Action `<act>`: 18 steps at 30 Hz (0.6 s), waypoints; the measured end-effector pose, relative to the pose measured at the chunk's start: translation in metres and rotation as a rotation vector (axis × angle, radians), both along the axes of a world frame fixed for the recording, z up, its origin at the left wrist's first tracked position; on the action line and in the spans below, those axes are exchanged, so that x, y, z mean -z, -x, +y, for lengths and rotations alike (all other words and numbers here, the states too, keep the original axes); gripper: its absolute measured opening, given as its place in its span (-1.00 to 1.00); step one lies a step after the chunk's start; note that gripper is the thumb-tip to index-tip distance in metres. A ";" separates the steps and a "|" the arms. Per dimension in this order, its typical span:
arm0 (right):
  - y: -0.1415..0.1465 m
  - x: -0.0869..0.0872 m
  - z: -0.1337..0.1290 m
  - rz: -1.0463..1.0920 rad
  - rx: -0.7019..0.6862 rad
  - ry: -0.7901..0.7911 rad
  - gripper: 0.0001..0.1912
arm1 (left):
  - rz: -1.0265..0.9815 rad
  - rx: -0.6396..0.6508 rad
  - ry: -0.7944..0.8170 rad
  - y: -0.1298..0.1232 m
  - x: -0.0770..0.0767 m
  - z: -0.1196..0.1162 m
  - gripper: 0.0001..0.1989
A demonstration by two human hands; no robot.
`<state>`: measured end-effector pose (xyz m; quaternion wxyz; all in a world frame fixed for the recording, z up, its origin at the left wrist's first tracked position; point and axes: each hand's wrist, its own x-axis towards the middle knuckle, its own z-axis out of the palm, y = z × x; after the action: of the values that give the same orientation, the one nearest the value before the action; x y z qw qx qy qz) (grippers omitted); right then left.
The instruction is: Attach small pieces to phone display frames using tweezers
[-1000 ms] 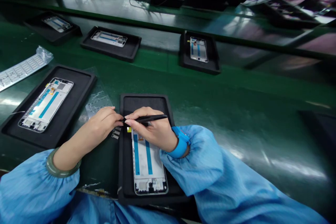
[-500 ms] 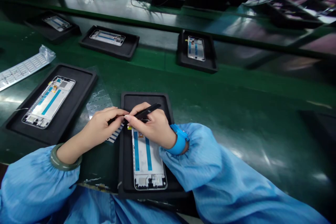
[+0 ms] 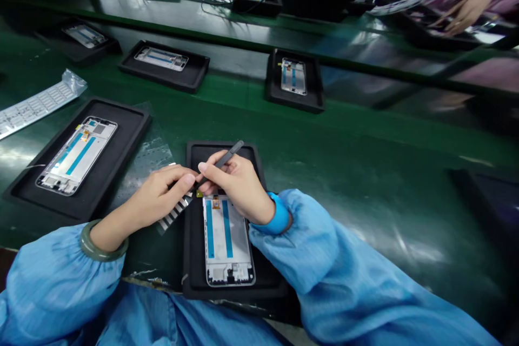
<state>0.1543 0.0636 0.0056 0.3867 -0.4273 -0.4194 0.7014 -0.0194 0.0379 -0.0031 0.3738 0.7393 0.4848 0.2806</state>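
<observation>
**Q: What is your left hand doing, left of centre?**

A: I am pinching a striped strip of small label pieces between my thumb and fingers, narrowly closed on it. The strip is slanting down and to the left from my fingertips.

**Q: And your right hand?**

A: I am gripping black tweezers in a narrow pen-like hold. The upper end is pointing toward the top of the frame, and my fingers are hiding the tips. My two hands are almost touching at centre frame.

**Q: Where is the phone frame?**

A: It is lying face up in a black tray at lower centre, directly below my right hand, with its long side running toward me. A blue wristband is circling my right wrist, and a green bangle is sitting on my left.

**Q: What is around you?**

A: A second phone frame is resting in a black tray at centre left, and a clear plastic sheet is lying between the two trays. A bagged label sheet is lying at far left on the green worktop. More trays are lining up across the middle, and a co-worker's hands are working at upper right.
</observation>
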 end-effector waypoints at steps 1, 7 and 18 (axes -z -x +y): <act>0.000 0.001 0.001 0.019 -0.006 0.036 -0.69 | 0.009 0.043 -0.030 0.001 0.000 -0.001 -0.65; -0.002 0.002 0.004 0.057 -0.062 0.219 -0.74 | 0.208 0.162 -0.332 0.005 0.014 -0.003 -0.56; -0.002 -0.003 -0.001 0.292 0.090 0.099 -0.81 | 0.018 -0.040 -0.453 0.002 0.003 -0.009 -0.71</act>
<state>0.1568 0.0623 0.0090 0.4530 -0.3578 -0.3042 0.7577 -0.0216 0.0288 -0.0061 0.1882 0.7969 0.4273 0.3833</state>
